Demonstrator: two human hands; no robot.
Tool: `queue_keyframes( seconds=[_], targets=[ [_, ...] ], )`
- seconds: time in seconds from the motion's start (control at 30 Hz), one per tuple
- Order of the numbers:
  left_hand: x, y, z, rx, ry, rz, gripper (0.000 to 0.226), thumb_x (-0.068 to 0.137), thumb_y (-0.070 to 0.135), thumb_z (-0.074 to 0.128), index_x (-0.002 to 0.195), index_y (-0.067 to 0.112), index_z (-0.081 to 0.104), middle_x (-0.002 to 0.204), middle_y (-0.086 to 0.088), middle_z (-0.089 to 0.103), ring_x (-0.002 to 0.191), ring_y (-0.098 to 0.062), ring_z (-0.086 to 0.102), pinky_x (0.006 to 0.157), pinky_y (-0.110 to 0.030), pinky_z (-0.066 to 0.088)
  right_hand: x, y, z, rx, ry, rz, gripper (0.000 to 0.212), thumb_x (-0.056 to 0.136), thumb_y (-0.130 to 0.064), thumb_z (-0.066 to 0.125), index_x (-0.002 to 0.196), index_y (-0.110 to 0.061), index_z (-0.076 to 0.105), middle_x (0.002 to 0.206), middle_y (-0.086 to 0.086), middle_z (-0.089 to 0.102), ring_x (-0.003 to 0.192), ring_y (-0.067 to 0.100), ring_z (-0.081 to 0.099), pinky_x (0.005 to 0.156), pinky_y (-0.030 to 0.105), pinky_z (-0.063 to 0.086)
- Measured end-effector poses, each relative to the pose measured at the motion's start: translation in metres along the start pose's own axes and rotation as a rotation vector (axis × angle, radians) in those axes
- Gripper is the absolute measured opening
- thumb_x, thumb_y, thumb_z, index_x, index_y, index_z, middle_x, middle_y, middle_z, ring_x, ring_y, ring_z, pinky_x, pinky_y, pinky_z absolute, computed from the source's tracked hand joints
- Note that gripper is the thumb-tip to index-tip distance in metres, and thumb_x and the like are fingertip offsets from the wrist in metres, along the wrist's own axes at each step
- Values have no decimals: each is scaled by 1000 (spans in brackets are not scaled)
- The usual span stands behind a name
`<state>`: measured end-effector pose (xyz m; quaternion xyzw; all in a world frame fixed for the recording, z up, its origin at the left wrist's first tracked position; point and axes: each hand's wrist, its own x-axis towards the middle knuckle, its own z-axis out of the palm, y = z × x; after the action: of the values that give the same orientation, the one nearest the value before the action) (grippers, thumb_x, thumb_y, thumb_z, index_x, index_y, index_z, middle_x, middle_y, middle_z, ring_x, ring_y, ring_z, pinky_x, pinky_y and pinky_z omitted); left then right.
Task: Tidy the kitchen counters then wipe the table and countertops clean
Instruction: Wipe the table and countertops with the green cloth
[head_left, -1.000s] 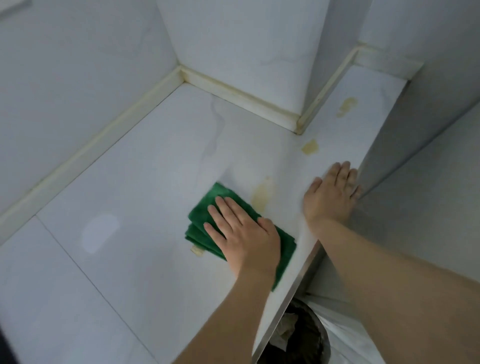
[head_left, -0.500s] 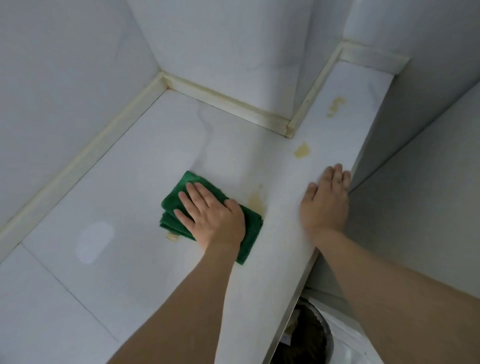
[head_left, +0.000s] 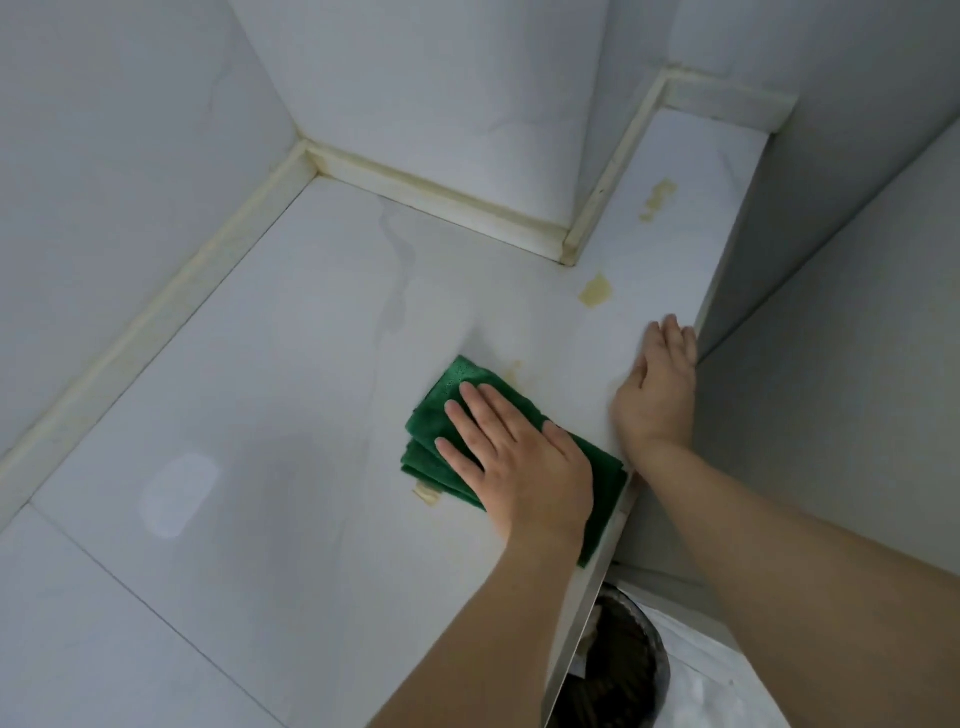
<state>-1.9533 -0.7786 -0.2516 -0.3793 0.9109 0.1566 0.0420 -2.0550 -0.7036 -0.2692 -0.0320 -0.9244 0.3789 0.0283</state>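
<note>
Folded cloth pressed flat under the left hand (head_left: 519, 457)

The green cloth (head_left: 441, 410) has been swept back to the countertop (head_left: 260, 389) edge beside the flat, bracing right hand (head_left: 657, 387); yellow stains (head_left: 595, 290) remain unwiped beyond

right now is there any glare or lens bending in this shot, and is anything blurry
Head view: one pale glare patch on the countertop left of the green cloth; wide-angle bending curves the walls and trim; light is soft, shadows faint; left hand and right hand look sharp, as do the yellow stains.
</note>
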Motion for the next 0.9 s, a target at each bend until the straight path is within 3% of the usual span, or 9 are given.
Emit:
queue_keyframes(
  seconds=[0.13,0.3,0.4,0.5,0.57,0.67,0.77,0.9],
  targets=[
    [20,-7,-7,45,-9,39,74,91,41,7,153,6,-12,163,-10,-16,148,-30,-20,118,-54,-13,1,2,2,-48,-5,-32,49,99,-2,32,148,-3,33,159,9,22,149,23,8,120,29,5],
    [73,-18,-28,98,-39,-72,72,98,38,18,153,5,-14,163,-9,-17,149,-29,-18,119,-54,-8,4,1,2,-175,-8,-32,52,95,-2,36,147,-5,34,159,8,23,148,24,10,120,46,10],
    [79,-19,-38,146,-128,-25,73,99,43,15,152,3,-17,162,-12,-19,149,-31,-18,119,-54,-6,1,-3,2,-244,-10,-15,51,93,-7,38,144,-8,40,157,6,28,147,24,16,120,47,9],
    [82,-36,-53,171,-152,42,77,99,54,13,154,6,-11,164,-10,-11,150,-28,-9,121,-49,-4,15,-9,-7,-380,54,-61,36,90,-15,41,119,-4,57,131,18,51,122,36,44,111,47,28],
    [90,-44,-57,183,-88,56,78,99,55,15,155,5,-7,164,-10,-6,150,-28,-3,122,-46,-3,45,-17,-14,-478,79,-35,28,93,-22,44,105,-1,58,113,22,53,106,38,47,99,45,34],
    [91,-38,-46,151,-53,30,79,99,53,16,153,2,-10,163,-13,-10,150,-29,-10,122,-46,-5,68,-19,-4,-527,37,18,36,96,-29,39,120,-4,50,123,23,46,117,38,40,108,48,27],
    [91,-29,-27,155,6,1,78,98,50,14,152,1,-14,162,-14,-16,149,-31,-17,121,-48,-9,67,-12,13,-538,-9,-7,53,100,-31,27,149,-8,26,154,18,23,142,34,18,119,47,3],
    [86,-29,-23,143,44,-21,76,99,49,12,152,1,-13,162,-15,-16,149,-31,-16,121,-48,-9,71,-12,8,-593,-66,20,59,102,-33,18,154,-6,10,161,13,4,148,28,1,120,45,-5]
  ],
)
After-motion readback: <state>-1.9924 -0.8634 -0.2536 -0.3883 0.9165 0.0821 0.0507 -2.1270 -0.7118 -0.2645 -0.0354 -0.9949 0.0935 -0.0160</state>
